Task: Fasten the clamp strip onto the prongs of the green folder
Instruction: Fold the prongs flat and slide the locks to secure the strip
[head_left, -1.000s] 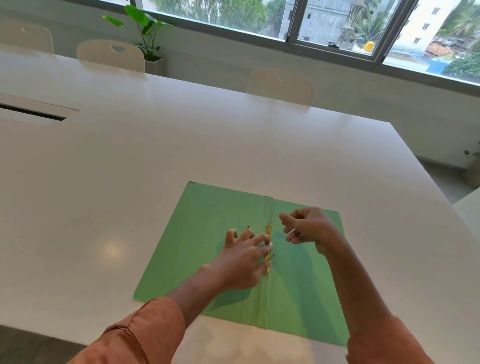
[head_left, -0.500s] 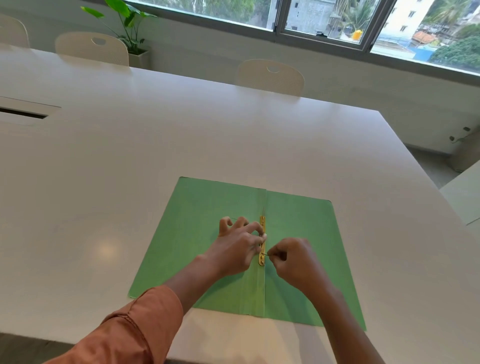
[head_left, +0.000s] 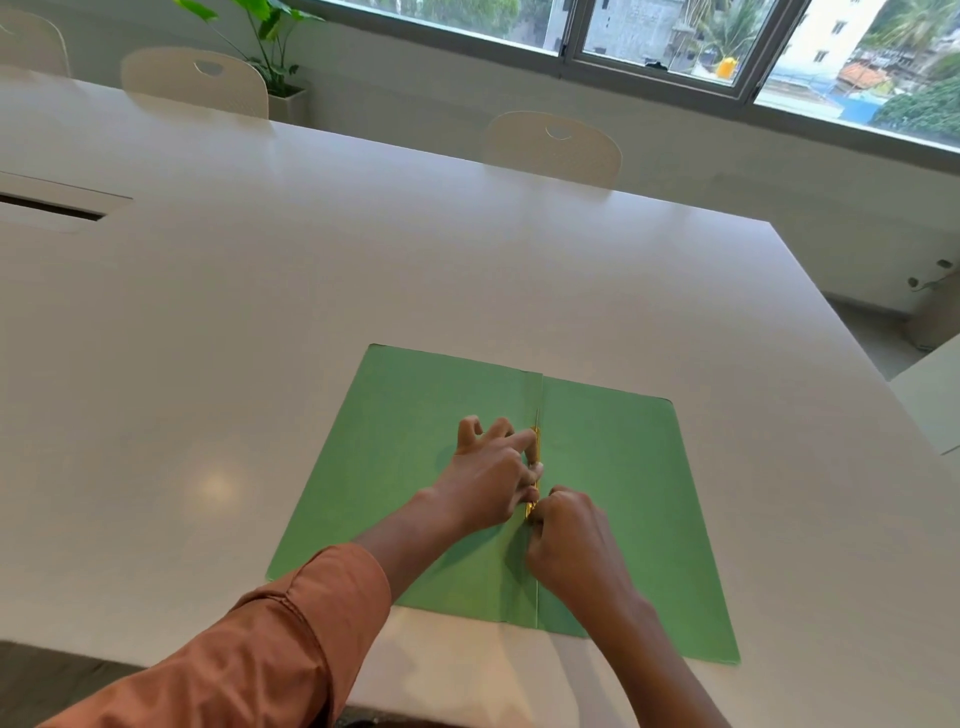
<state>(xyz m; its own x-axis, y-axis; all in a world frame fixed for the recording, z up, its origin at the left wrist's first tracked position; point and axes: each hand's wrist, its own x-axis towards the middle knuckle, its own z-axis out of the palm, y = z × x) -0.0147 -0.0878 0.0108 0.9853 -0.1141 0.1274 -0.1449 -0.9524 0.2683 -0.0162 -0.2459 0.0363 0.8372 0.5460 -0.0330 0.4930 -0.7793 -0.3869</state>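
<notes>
A green folder (head_left: 395, 457) lies open and flat on the white table (head_left: 363, 270), near its front edge. A thin gold clamp strip (head_left: 535, 441) runs along the folder's centre fold. My left hand (head_left: 493, 473) presses on the strip from the left, index finger and thumb laid along it, the other fingers spread on the left page. My right hand (head_left: 571, 540) is curled in a fist at the strip's near end, its fingertips pinching there. The prongs are hidden under my fingers.
Cream chairs (head_left: 556, 145) stand along the table's far side, with a potted plant (head_left: 270, 47) behind them by the window. A cable slot (head_left: 52, 208) is set into the table at the left. The table's right edge (head_left: 852, 332) drops to the floor.
My right hand came down from the strip's far end to its near end and closed there. My left hand stayed on the strip. The camera view dipped slightly.
</notes>
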